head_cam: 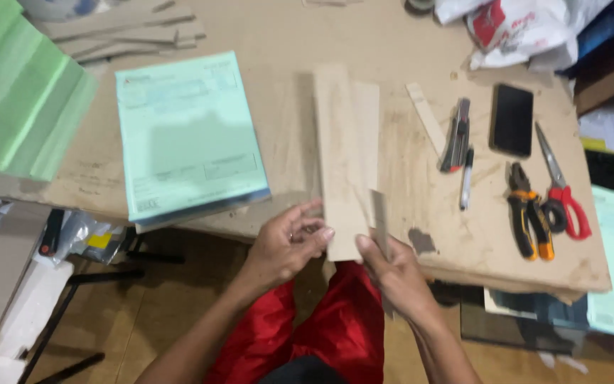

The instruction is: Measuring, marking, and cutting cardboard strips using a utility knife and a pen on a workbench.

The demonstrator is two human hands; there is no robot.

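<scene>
Fingers of the left hand (pixel 287 245) curl against the near left edge of a pale board (pixel 341 160), thumb on top, pinching it; the right hand (pixel 392 274) closes thumb and fingers on a thin grey strip (pixel 379 222) stood on edge against the board's near right corner. The board runs from the frame's centre up toward the top, lying on a brown table (pixel 463 235), with a second board half hidden under its right side. How far the strip reaches below the right hand is hard to tell, since the palm covers it. Left of the board lies a pale green pad (pixel 186 135); a green folded sheet (pixel 15 92) is cut off at the upper left. To the right lie a small slat (pixel 426 117), a utility knife (pixel 456 135), a pen (pixel 466 178), a black phone (pixel 512 119), orange-handled pliers (pixel 529 213) and red-handled scissors (pixel 561 188). A plastic bag (pixel 520 28) is cropped at the top right. Red cloth (pixel 335 320) covers the lap at bottom centre.
</scene>
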